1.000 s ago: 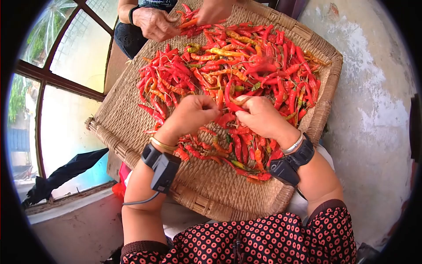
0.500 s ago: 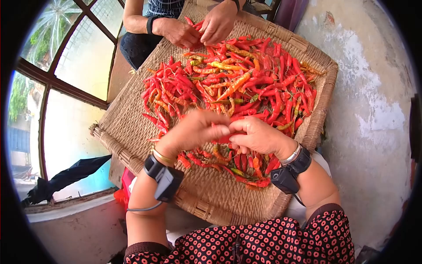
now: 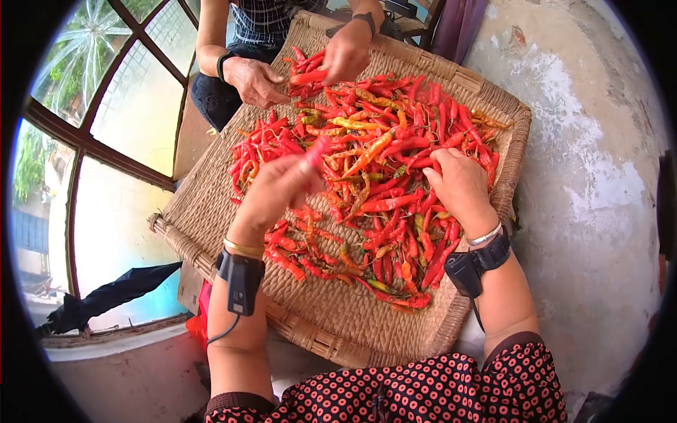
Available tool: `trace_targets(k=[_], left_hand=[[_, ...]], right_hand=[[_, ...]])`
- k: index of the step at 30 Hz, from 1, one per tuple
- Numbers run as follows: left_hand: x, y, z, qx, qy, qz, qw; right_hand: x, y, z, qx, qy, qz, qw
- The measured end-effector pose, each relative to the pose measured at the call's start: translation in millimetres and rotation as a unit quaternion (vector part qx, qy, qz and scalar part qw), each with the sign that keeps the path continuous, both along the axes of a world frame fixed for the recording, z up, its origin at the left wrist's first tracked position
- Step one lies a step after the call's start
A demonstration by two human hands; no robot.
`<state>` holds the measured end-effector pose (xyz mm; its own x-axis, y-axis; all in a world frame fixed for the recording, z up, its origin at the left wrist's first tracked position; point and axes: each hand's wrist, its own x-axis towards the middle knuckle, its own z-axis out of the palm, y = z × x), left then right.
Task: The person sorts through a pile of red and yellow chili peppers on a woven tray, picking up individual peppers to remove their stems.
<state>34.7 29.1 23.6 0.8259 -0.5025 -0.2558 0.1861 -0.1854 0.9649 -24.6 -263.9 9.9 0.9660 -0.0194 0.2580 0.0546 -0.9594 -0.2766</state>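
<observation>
Many red chili peppers (image 3: 391, 204), some orange or yellowish, lie in heaps on a woven tray (image 3: 338, 310). My left hand (image 3: 282, 185) is raised over the left part of the heap, blurred by motion. A red chili pepper (image 3: 316, 151) shows at its fingertips, also smeared. At the right of the heap, my right hand (image 3: 458, 182) rests with thumb and fingers closing round a red chili pepper (image 3: 436, 166). Under both hands, a looser group of peppers (image 3: 395, 271) lies toward the near edge.
Across the tray, another person's hands (image 3: 257, 79) work among peppers at the far edge. A glass window (image 3: 116, 204) with a dark folded umbrella (image 3: 116, 290) stands on the left. A worn plaster wall (image 3: 578, 176) rises at the right.
My hands were together over the middle of the heap; now they are apart, left up and leftward, right on the right side. The other person's hands have also separated.
</observation>
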Motion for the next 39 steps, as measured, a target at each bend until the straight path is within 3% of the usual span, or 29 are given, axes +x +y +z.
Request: trace_targets(k=[1, 2, 3, 4, 8, 10, 12, 14, 17, 18, 21, 22, 24, 27, 29, 34, 37, 39], left_hand=[[1, -3, -3, 0.000, 0.001, 0.000, 1.000], [2, -8, -8, -0.146, -0.014, 0.110, 0.983], [2, -11, -11, -0.287, -0.027, 0.215, 0.933], [3, -9, -13, -0.288, -0.028, 0.215, 0.933], [-2, -8, -20, -0.186, -0.056, 0.221, 0.956], [-7, -13, -23, -0.056, -0.033, 0.072, 0.995], [-20, -28, -29, -0.016, -0.020, -0.006, 1.000], [-32, -40, -37, 0.041, -0.081, -0.081, 0.993], [-50, -51, -36, 0.056, -0.069, -0.147, 0.985], [-54, -54, -27, 0.054, -0.068, -0.148, 0.985], [-60, -57, -18, 0.069, -0.152, -0.142, 0.976], [-62, -58, -22, 0.070, -0.150, -0.142, 0.976], [-64, -60, -29, 0.009, -0.130, -0.042, 0.991], [-62, -57, -22, 0.079, -0.218, -0.055, 0.971], [-62, -55, -19, 0.077, -0.238, -0.065, 0.966], [-61, -52, -26, 0.054, -0.339, -0.083, 0.935], [-66, -51, -10, 0.097, -0.339, -0.091, 0.931], [-66, -49, -3, 0.121, -0.400, -0.114, 0.901]], right_hand=[[-1, -2, -2, -0.006, 0.028, -0.004, 1.000], [-1, -2, -4, -0.013, 0.053, -0.007, 0.998], [0, -2, -6, -0.014, 0.052, -0.007, 0.999], [-1, -2, -8, -0.006, 0.059, 0.009, 0.998], [2, -7, -18, 0.041, 0.065, 0.064, 0.995], [6, -8, -23, 0.057, 0.067, 0.055, 0.995], [9, -5, -23, 0.126, 0.109, 0.062, 0.984], [9, 4, -20, 0.189, 0.124, 0.052, 0.973], [6, 10, -11, 0.296, 0.064, 0.089, 0.949], [3, 13, -6, 0.295, 0.066, 0.087, 0.949], [-5, 25, 13, 0.466, 0.128, 0.110, 0.869], [-7, 29, 15, 0.467, 0.129, 0.109, 0.868], [-10, 35, 17, 0.549, 0.183, 0.140, 0.803], [-11, 38, 16, 0.560, 0.206, 0.161, 0.786], [-12, 42, 16, 0.601, 0.233, 0.163, 0.747], [-13, 42, 14, 0.621, 0.247, 0.170, 0.724], [-13, 40, 14, 0.633, 0.264, 0.167, 0.708], [-15, 41, 14, 0.647, 0.276, 0.164, 0.692]])
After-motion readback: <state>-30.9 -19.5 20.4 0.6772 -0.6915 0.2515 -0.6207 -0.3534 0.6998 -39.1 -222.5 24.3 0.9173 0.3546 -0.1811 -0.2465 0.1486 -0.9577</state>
